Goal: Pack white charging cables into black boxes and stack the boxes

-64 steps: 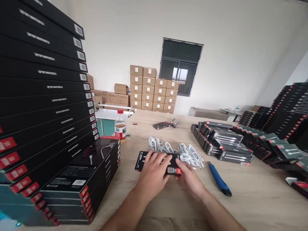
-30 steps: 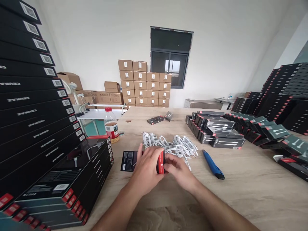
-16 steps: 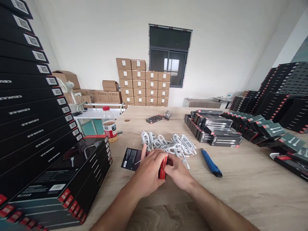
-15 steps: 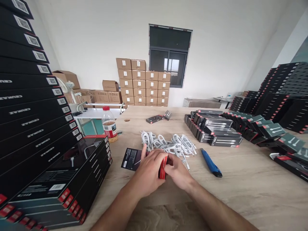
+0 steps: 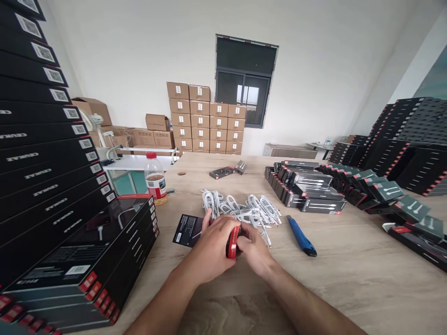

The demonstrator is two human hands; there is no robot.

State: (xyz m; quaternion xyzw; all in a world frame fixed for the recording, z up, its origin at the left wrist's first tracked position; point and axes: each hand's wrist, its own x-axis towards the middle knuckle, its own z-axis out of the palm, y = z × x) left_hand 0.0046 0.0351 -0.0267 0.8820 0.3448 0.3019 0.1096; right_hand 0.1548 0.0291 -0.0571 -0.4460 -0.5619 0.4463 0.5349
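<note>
Both hands meet around a small black box with a red end [image 5: 233, 247] just above the table. My left hand [image 5: 213, 248] wraps its left side, with the index finger raised. My right hand [image 5: 256, 250] grips the other side, its thumb close to the red end. Most of the box is hidden by the fingers. A flat black printed package [image 5: 185, 231] lies partly under my left hand. Just beyond the hands sits a tangle of white charging cables [image 5: 256, 209]. To the right rests a blue utility knife [image 5: 301, 236].
Tall stacks of black boxes [image 5: 38, 158] crowd the left side. Behind them stands a red-capped bottle [image 5: 156, 181]. Rows of small cable boxes [image 5: 307, 188] fill the right, and two small boxes [image 5: 223, 172] lie at the back. Brown cartons [image 5: 200, 121] are piled by the wall.
The red end of the box has turned a little and shows more to the camera. Both hands keep their grip. The whole view has shifted slightly.
</note>
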